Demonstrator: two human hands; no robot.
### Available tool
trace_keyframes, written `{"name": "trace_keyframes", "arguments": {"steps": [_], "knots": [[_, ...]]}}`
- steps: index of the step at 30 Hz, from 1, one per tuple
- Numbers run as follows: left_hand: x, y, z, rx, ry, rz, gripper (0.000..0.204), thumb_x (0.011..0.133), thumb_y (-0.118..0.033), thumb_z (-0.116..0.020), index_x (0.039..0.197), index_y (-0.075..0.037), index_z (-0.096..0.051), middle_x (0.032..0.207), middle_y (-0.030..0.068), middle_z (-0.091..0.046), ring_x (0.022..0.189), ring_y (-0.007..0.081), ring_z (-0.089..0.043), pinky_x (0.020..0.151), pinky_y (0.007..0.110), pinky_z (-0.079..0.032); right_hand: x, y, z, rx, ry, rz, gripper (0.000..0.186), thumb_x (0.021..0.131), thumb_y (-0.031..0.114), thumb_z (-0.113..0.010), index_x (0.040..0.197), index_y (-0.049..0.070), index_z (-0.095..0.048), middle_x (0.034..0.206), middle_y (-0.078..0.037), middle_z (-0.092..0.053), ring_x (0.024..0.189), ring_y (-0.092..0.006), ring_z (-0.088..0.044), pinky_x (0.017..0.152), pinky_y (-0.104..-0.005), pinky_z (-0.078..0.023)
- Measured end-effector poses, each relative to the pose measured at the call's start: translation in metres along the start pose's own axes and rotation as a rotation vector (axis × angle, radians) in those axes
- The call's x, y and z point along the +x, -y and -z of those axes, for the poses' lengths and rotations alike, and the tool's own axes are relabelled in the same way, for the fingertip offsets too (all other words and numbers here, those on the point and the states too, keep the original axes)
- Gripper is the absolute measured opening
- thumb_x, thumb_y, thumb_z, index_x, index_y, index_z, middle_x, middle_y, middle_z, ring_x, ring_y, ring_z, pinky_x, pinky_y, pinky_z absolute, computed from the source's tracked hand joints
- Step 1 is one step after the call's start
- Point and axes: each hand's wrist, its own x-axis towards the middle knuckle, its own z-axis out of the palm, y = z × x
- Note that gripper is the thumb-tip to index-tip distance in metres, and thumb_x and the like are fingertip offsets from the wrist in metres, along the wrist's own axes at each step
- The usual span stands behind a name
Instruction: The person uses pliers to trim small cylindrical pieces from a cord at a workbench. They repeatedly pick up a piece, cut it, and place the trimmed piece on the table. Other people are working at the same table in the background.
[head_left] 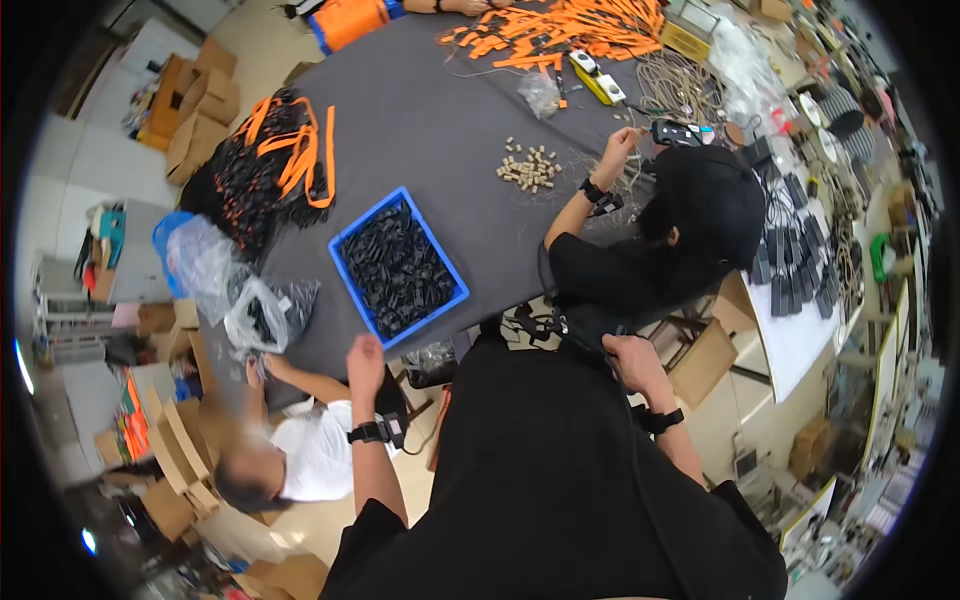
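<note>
Fingers first, head view (the only one): on the left hand (365, 368) they look curled in, but blur hides how tightly and whether anything sits inside; on the right hand (637, 366) they bend beside a dark cord (612, 352) near the front of the black shirt, grip unclear, can't tell if it's held. Nearest thing to the left hand is the blue tray (458, 292), on the grey tablecloth (470, 150), heaped with black plastic pieces (398, 272). Its near corner points at the person and lies at the table edge; overhang can't be told. Main risk, my judgement: a knock from the left wrist or its strapped device (370, 432) could push that corner off and spill the loose pieces. Second: if the right hand has the cord, a pull could snag it on clothing. Third: the co-worker in a black cap (710, 200) sits close on the right, so a wide right-arm swing could bump them. The plastic bag (258, 318) left of the tray could get dragged into it if the white-shirted co-worker (315, 455) tugs it across.
</note>
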Motion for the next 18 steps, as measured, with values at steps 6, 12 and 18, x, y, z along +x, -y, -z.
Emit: {"name": "trace_keyframes", "arguments": {"steps": [6,12,18], "knots": [[0.107,-0.195,0.101,0.154,0.287,-0.388,0.034,0.099,-0.013,-0.074,0.131,-0.001,-0.068,0.113,0.0160,-0.076,0.102,0.0309,-0.073,0.093,0.042,-0.057,0.034,0.074,-0.017,0.128,-0.056,-0.138,0.017,0.087,0.009,-0.071,0.090,0.005,-0.055,0.082,-0.020,-0.067,0.086,-0.0469,-0.068,0.073,-0.0567,-0.050],[0.167,-0.332,0.196,0.140,0.791,-0.762,0.050,0.094,-0.006,-0.079,0.142,-0.002,-0.065,0.123,0.0143,-0.073,0.112,0.0305,-0.070,0.102,0.041,-0.055,0.083,0.113,-0.011,0.147,-0.128,-0.154,0.018,0.088,0.009,-0.071,0.091,0.004,-0.054,0.085,-0.019,-0.067,0.090,-0.0457,-0.068,0.074,-0.0562,-0.051],[0.227,-0.406,0.268,0.261,0.588,-0.918,0.056,0.087,0.006,-0.073,0.142,0.001,-0.065,0.120,0.0110,-0.073,0.111,0.0228,-0.068,0.104,0.036,-0.051,0.146,0.127,-0.017,0.189,-0.206,-0.129,0.021,0.086,0.006,-0.074,0.092,0.005,-0.054,0.086,-0.018,-0.068,0.091,-0.0440,-0.070,0.075,-0.0558,-0.052]]}}
